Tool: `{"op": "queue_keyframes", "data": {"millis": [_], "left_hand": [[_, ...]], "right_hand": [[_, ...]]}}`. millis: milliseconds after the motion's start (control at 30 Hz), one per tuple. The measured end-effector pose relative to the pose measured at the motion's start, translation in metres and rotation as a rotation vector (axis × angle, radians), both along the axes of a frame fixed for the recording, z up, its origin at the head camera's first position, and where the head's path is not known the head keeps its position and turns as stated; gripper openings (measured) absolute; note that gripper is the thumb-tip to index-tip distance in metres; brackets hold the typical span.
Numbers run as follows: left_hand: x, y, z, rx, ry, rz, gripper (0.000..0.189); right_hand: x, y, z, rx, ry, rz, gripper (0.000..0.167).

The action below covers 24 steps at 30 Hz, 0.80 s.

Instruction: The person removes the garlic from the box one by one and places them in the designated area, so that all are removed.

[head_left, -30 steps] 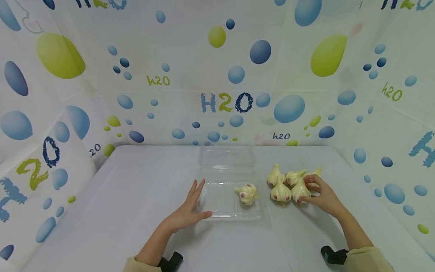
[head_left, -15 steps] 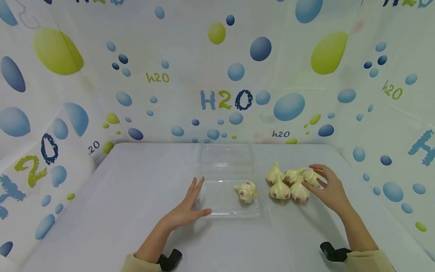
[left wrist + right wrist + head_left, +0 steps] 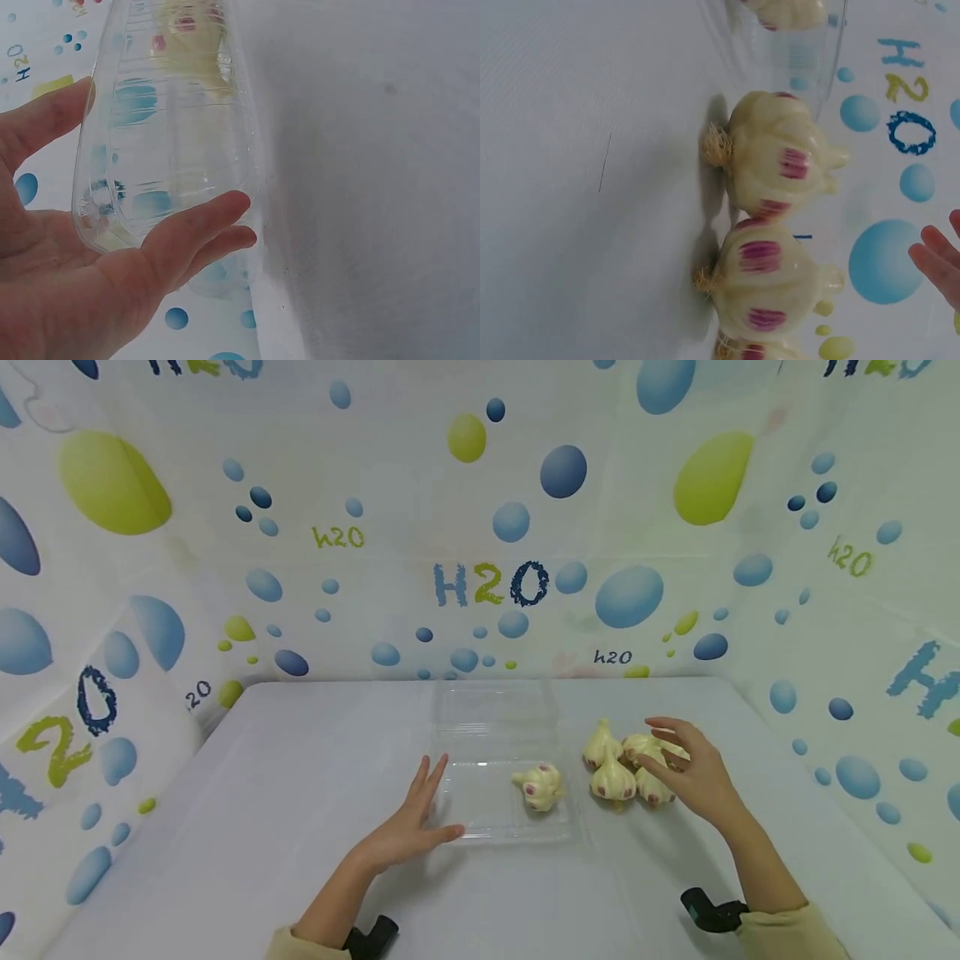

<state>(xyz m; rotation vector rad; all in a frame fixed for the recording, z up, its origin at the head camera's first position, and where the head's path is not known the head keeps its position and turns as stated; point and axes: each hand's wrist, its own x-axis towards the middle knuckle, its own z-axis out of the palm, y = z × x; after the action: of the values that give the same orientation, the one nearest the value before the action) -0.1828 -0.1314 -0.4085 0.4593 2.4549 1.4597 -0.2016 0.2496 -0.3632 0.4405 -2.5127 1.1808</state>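
A clear plastic clamshell box (image 3: pixel 480 837) lies on the table with its lid (image 3: pixel 495 706) folded back. One garlic bulb (image 3: pixel 542 787) sits at the right side of the box. My left hand (image 3: pixel 405 835) rests at the box's left end, fingers spread and straight. In the left wrist view the thumb (image 3: pixel 199 221) lies along the clear wall. To the right of the box, several garlic bulbs (image 3: pixel 613 781) stand in a cluster, roots down. Over the cluster's right side hovers my right hand (image 3: pixel 697 777), thumb and fingers apart, holding nothing and partly hiding the bulbs behind.
The white table (image 3: pixel 322 735) extends around the box. A patterned cloth wall (image 3: pixel 390 468) with blue and green drops encloses the back and sides. Black wrist cameras (image 3: pixel 712 912) sit below both hands, at the sleeves.
My right hand has come off the front right bulb, spread its fingers and shifted left over the cluster. The left hand keeps its place at the box. The head view has moved slightly.
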Motion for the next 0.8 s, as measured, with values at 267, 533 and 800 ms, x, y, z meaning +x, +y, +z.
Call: {"op": "queue_keyframes", "data": {"millis": [267,533,800], "left_hand": [[0.002,-0.003,-0.003,0.003,-0.015,0.015,0.092],[0.003,-0.004,-0.001,-0.009,0.001,0.01,0.092],[0.002,-0.002,-0.002,0.003,0.001,0.007,0.092]], "right_hand": [[-0.002,-0.028,0.003,-0.021,-0.083,0.069,0.05],[-0.007,-0.063,0.003,-0.065,-0.126,0.137,0.05],[-0.007,-0.098,0.007,-0.094,-0.203,0.194,0.048]]}}
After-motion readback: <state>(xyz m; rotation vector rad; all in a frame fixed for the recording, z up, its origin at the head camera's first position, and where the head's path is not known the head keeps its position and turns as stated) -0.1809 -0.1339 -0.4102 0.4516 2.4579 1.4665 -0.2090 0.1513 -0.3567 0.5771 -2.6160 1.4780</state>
